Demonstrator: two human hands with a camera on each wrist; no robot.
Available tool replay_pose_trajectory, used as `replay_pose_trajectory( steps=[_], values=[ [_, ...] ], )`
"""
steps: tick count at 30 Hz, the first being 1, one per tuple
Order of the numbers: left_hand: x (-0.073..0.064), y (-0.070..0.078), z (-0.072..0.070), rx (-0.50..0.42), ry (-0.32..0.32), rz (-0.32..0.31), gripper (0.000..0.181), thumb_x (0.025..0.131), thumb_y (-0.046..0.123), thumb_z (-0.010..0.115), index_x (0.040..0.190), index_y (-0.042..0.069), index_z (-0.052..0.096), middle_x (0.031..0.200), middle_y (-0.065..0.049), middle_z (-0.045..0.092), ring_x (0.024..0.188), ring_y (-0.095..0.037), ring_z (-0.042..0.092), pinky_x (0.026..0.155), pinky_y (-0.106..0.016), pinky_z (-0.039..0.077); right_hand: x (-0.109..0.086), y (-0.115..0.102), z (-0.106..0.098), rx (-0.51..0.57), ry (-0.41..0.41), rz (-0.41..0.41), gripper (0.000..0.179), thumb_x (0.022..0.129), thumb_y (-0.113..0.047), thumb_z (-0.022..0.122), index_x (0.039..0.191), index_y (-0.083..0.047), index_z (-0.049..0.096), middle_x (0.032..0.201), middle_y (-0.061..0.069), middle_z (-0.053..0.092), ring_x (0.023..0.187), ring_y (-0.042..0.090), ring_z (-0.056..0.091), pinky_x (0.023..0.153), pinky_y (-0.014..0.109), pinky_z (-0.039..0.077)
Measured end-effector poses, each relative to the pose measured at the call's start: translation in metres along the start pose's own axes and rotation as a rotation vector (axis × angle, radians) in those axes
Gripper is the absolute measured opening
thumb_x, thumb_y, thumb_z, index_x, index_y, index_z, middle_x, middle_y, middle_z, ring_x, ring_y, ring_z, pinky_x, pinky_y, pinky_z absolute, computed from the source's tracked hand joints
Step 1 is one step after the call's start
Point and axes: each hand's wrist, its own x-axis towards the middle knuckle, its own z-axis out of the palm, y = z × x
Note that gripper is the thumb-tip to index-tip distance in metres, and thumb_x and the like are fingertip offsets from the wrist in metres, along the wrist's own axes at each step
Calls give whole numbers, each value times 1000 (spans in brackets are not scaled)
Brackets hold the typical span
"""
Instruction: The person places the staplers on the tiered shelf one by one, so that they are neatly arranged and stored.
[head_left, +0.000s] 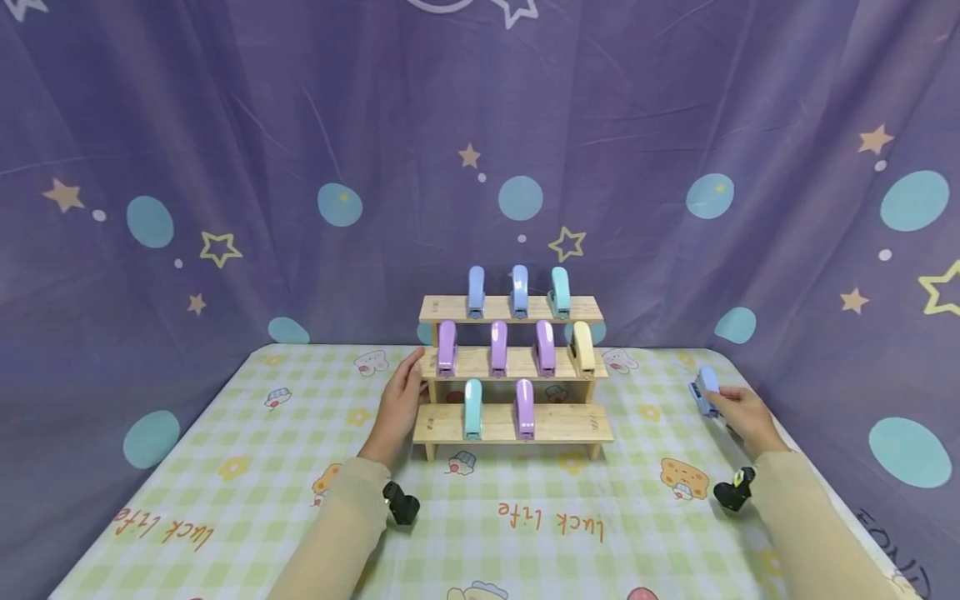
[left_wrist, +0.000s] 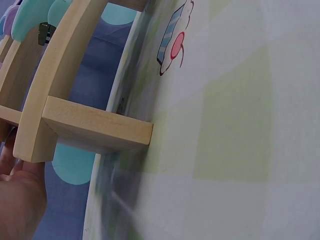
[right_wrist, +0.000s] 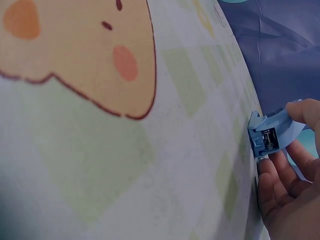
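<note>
In the head view my right hand [head_left: 745,417] pinches a blue stapler [head_left: 705,392] at the table's right side. The right wrist view shows the thumb over its top, the fingers [right_wrist: 285,175] below, and its base right at the tablecloth. My left hand [head_left: 397,408] rests along the left side of a three-step wooden rack [head_left: 480,429], fingertips at the middle step. Purple staplers [head_left: 498,348] and a yellow stapler [head_left: 582,348] stand on that step. Two blue staplers [head_left: 520,292] and a teal stapler [head_left: 559,292] stand on top. The lowest step bears another teal stapler [head_left: 472,408] and a purple one.
A green-and-white checked cloth [head_left: 285,450] with cartoon prints covers the table. Behind and beside it hangs a purple curtain [head_left: 420,217] with stars and blue dots. The rack's leg [left_wrist: 100,122] shows close in the left wrist view.
</note>
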Motion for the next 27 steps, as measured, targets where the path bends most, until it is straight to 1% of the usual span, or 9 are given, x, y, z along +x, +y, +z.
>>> replay_pose_trajectory(
  steps=[7,10,14,17,21,24,27],
  values=[
    [-1,1,0,11,11,-4,49,110,40,36,156,22,37,155,-11,41,135,-33,47,108,-47,45,4,0,-1,-39,-30,-22,72,100,-45,54,144,11,42,132,30,51,94,19,52,67,27,49],
    [-1,1,0,7,8,-5,49,110,40,36,156,21,37,155,-11,41,135,-33,47,109,-47,45,4,0,-2,-43,-44,-20,72,100,-45,54,144,11,42,129,28,53,91,20,52,66,27,48],
    [0,1,0,-4,0,-9,50,110,39,35,156,21,36,156,-11,39,136,-33,46,110,-46,43,2,-1,-1,-33,-43,-9,70,101,-45,54,143,9,42,128,27,54,92,20,51,65,27,48],
    [0,1,0,-7,1,-6,49,110,39,35,156,21,37,156,-12,40,136,-33,46,110,-46,43,1,-2,-1,-29,-42,-6,70,101,-45,54,144,9,42,130,28,52,94,22,51,65,27,47],
    [0,0,1,-5,5,5,49,110,38,36,156,19,37,155,-12,41,135,-34,47,109,-46,45,-1,-2,0,-44,-39,-23,69,101,-44,54,143,9,42,131,29,52,95,22,51,66,26,48],
    [0,-1,1,-10,4,8,50,110,38,36,156,18,36,155,-12,40,135,-34,47,109,-46,45,-3,-1,1,-53,-26,-39,68,100,-45,56,141,9,45,128,27,54,93,20,52,65,27,48],
    [0,0,1,-13,4,7,50,110,38,35,156,18,36,155,-12,40,135,-33,47,109,-45,45,-4,0,2,-38,-14,-52,65,99,-44,59,138,7,47,119,19,60,87,17,54,63,28,48]
  ],
)
